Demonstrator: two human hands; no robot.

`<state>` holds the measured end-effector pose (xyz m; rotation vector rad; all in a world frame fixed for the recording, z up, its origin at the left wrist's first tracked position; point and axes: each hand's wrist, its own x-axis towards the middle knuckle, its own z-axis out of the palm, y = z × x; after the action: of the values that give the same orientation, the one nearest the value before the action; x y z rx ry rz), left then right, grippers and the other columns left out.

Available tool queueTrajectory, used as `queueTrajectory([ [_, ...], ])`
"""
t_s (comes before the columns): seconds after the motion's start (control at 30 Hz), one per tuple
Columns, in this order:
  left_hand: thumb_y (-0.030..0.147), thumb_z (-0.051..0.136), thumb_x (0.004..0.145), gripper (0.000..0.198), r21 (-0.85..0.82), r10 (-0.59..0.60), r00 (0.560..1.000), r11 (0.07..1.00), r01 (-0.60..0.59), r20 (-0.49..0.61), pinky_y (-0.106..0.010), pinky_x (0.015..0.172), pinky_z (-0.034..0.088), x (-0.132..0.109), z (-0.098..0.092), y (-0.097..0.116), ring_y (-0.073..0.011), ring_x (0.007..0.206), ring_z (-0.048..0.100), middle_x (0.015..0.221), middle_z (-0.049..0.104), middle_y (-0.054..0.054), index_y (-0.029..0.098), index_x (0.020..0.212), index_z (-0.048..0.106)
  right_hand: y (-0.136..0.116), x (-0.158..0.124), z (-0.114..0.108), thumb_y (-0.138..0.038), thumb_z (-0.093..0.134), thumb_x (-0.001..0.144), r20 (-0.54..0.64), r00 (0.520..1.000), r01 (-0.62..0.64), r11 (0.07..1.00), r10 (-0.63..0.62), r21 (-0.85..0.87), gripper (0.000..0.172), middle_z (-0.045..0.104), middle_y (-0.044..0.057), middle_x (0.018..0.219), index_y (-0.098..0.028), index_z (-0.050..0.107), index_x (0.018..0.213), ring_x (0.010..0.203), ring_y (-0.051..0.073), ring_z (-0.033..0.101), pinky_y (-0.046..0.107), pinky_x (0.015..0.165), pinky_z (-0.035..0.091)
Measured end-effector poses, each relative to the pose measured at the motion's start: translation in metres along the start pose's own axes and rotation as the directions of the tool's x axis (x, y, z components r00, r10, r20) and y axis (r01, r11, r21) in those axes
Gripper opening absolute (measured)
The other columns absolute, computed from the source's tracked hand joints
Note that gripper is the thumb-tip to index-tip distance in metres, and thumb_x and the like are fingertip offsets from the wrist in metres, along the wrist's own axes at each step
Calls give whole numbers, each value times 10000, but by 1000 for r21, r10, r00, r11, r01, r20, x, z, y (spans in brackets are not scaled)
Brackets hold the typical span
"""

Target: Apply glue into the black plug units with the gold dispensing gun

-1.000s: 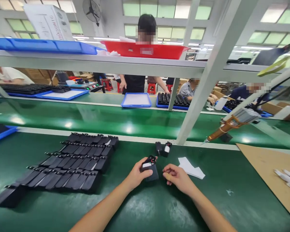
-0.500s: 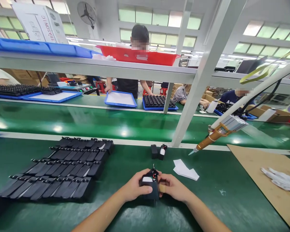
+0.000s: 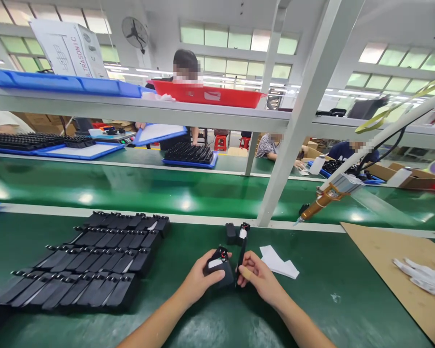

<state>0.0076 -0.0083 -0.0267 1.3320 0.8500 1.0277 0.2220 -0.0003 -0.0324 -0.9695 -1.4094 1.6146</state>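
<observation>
My left hand (image 3: 200,279) grips a small black plastic part (image 3: 218,266) with a white label and red wire on top. My right hand (image 3: 259,278) pinches a thin black flat piece (image 3: 240,258), held upright just right of that part. Both hands hover over the green bench mat (image 3: 188,319). Two more small black parts (image 3: 236,232) stand a little beyond the hands. Rows of several flat black parts (image 3: 94,261) lie to the left.
White paper scraps (image 3: 277,261) lie right of my hands. A hanging orange-tipped tool (image 3: 321,201) dangles at right above a cardboard sheet (image 3: 395,266) with white gloves (image 3: 422,276). A slanted white frame post (image 3: 293,125) rises ahead. Across the conveyor, people handle blue trays (image 3: 159,133).
My right hand has pulled the thin black piece away from the part and holds it upright. The person opposite has lifted a blue tray. The view has shifted slightly.
</observation>
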Motion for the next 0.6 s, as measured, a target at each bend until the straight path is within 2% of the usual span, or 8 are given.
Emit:
queueTrajectory([
  [0.1, 522, 713, 735, 566, 46, -24, 997, 999, 27, -75, -381, 948, 486, 4, -3, -10, -286, 1081, 628, 1169, 685, -122, 162, 1161, 618, 0, 2, -2, -580, 638, 787, -116, 991, 76, 997, -74, 11, 433, 563, -20, 806, -208, 456, 913, 625, 108, 622, 269, 597, 483],
  [0.17, 537, 705, 733, 565, 123, -17, 995, 992, 28, -95, -372, 931, 490, 6, -4, -17, -286, 1049, 637, 1131, 697, -122, 154, 1141, 625, 2, 4, -1, -578, 629, 795, -147, 982, 121, 993, -119, 8, 437, 570, -8, 830, -210, 470, 969, 624, 107, 615, 274, 598, 483],
  [0.37, 460, 661, 763, 465, 402, 18, 1000, 915, -15, -3, -301, 852, 489, 6, -1, -22, -246, 948, 645, 1036, 720, -66, 168, 1126, 652, 19, 10, -1, -570, 645, 784, -204, 955, 218, 976, -217, -18, 575, 632, 62, 956, -241, 450, 1214, 742, 158, 628, 299, 625, 503],
  [0.5, 384, 645, 751, 492, 525, -29, 1000, 851, 21, 8, -283, 836, 484, 3, 4, -12, -236, 929, 654, 1028, 729, -54, 181, 1198, 625, 21, 8, -3, -557, 626, 802, -230, 941, 228, 968, -246, -105, 480, 641, 97, 1003, -219, 534, 1131, 883, 214, 628, 342, 702, 520],
  [0.6, 369, 620, 766, 471, 564, -36, 999, 825, 19, 19, -274, 834, 485, 2, 5, -8, -227, 921, 662, 1026, 734, -47, 189, 1201, 618, 13, 2, 0, -526, 611, 825, -248, 926, 253, 955, -284, -153, 394, 631, 87, 998, -219, 560, 1066, 893, 210, 619, 352, 747, 521],
])
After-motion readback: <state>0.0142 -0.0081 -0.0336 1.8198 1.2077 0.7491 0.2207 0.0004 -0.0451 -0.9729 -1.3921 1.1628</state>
